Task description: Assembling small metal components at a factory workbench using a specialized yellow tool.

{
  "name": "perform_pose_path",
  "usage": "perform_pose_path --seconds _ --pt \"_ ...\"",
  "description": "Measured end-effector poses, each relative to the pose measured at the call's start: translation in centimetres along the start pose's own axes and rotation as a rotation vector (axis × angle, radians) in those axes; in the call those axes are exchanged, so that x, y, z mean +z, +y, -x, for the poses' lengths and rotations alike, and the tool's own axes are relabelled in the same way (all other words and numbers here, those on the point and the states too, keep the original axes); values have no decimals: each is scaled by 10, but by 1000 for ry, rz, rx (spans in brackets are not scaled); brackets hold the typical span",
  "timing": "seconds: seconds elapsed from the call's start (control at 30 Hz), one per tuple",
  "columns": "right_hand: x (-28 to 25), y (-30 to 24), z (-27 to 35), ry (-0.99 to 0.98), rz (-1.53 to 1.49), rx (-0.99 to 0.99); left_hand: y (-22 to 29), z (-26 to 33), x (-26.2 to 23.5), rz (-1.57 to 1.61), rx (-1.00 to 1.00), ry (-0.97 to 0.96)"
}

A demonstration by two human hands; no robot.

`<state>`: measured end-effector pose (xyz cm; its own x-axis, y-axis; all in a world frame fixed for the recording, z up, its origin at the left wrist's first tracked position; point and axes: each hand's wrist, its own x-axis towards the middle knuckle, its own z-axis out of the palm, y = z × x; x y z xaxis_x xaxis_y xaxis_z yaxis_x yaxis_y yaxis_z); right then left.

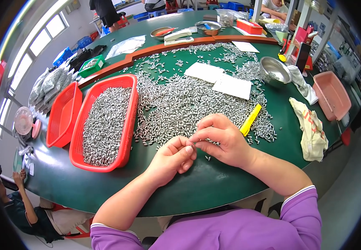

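Note:
My left hand [171,161] and my right hand [225,141] meet fingertip to fingertip above the near side of the green table. The fingers of both are closed in a pinch, and whatever lies between the tips is too small to make out. Under my right fingers a few silver bits show; whether they are held or lie on the table I cannot tell. Just beyond my hands spreads a wide heap of small silver metal pieces [170,104]. More of them fill a red plastic basket [131,125] to the left. A yellow strip-like tool [251,120] lies beside my right hand.
White paper sheets [232,86] rest on the heap. Beyond it runs a brown wooden edging [159,46]. A metal bowl [275,70], a cream cloth [307,129] and a pink basket [332,96] are at right; another red basket [63,114] is at left. Other people sit around.

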<state>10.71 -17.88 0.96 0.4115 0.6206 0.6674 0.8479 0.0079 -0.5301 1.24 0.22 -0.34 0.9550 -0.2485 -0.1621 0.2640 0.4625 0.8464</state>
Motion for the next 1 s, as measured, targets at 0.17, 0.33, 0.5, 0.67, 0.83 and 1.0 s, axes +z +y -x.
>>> perform_pose_path --seconds 0.17,0.33,0.5,0.67,0.83,1.0 --pt "-2 0 -2 10 50 -115 -1 0 0 1 9 18" --pt "-4 1 -1 7 118 -125 -3 0 -1 -43 42 44" --pt "-8 0 -1 26 239 -58 -1 -2 1 -53 48 98" --pt "-26 -4 -5 -382 256 -38 -2 -3 -7 68 128 94" --pt "-29 -8 0 -544 305 -2 -4 -5 -9 87 110 82" --pt "-22 -4 3 -522 314 -47 -1 -2 -4 69 78 89"
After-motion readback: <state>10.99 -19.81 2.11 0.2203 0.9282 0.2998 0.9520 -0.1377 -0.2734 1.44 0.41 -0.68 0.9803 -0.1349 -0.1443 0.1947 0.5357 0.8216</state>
